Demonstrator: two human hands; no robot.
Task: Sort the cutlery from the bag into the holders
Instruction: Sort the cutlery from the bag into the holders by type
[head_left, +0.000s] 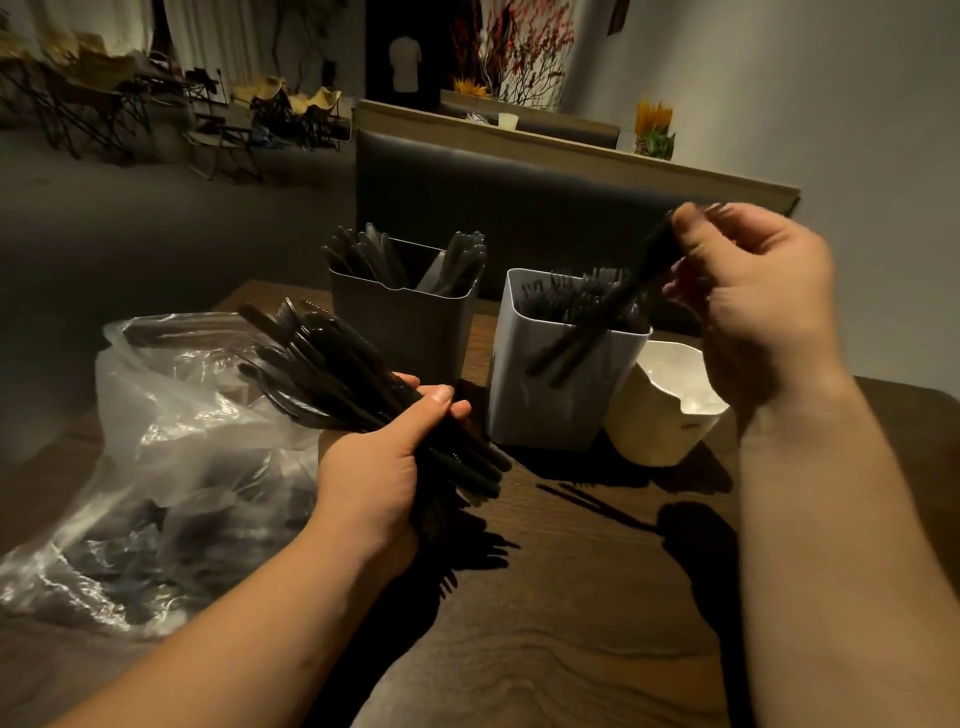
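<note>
My left hand (382, 462) grips a thick bundle of black plastic cutlery (332, 369) above the table, its tips fanned toward the upper left. My right hand (753, 301) pinches a few black pieces (597, 327) by their upper ends, slanted down over the white holder (550, 400), which has forks in it. Behind it on the left, the grey holder (410, 327) contains several knives and spoons. A cream holder (660, 421) stands to the right of the white one. The clear plastic bag (176, 457) lies at the left with more dark cutlery inside.
The holders stand on a dark wooden table (571, 613). A black padded bench back (519, 208) rises just behind it. Folding chairs and plants fill the dim room farther off.
</note>
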